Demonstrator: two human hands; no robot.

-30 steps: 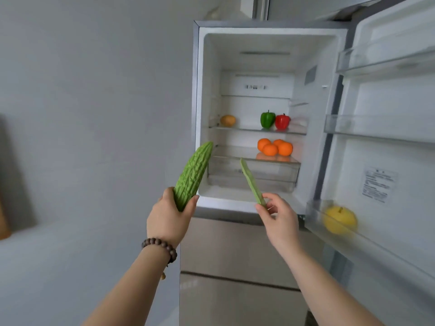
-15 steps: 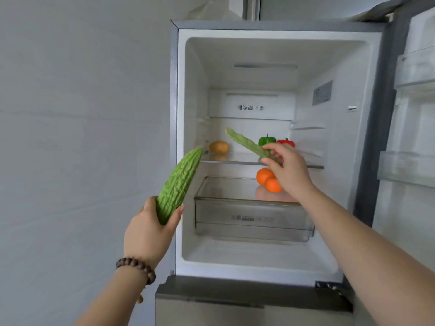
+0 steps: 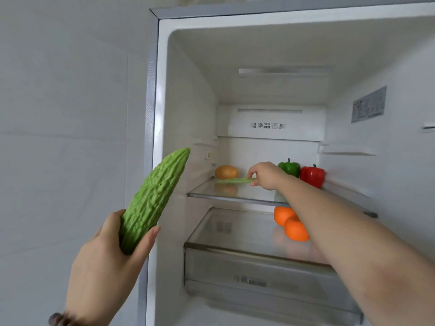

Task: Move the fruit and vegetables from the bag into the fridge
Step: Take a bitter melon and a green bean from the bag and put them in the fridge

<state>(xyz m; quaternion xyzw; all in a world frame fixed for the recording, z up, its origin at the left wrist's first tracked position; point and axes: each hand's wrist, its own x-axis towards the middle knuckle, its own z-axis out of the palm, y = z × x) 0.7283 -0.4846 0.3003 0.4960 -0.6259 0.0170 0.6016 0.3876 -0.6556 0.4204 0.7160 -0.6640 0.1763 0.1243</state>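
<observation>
A flat green pod (image 3: 235, 180) is pinched at its right end by the thumb and curled fingers of the right hand (image 3: 266, 176), which is reached deep into the fridge (image 3: 179, 95); the pod is laid almost level, just above or on the glass shelf (image 3: 237, 196), though contact with the glass cannot be told; its left end is seen just in front of a brownish-yellow round fruit (image 3: 226, 172) that sits at the back left of the same shelf. A green pepper (image 3: 289, 168) and a red pepper (image 3: 312, 175) are stood side by side on that shelf, just behind and to the right of the right hand; the green one is partly hidden by the hand.

A bitter gourd (image 3: 153, 198) is gripped at its lower end by the left hand (image 3: 110, 262), with the thumb on one side and the fingers wrapped round the other; the gourd is held outside the fridge, beside its left edge, tilted with the tip pointed up and to the right.

Two oranges (image 3: 292, 224) are seen on the lower glass shelf, touching one another and partly covered by the right forearm; a clear drawer (image 3: 254, 276) is set beneath them; a beaded bracelet (image 3: 56, 319) is worn on the left wrist; a pale wall (image 3: 66, 114) is seen to the left of the fridge.
</observation>
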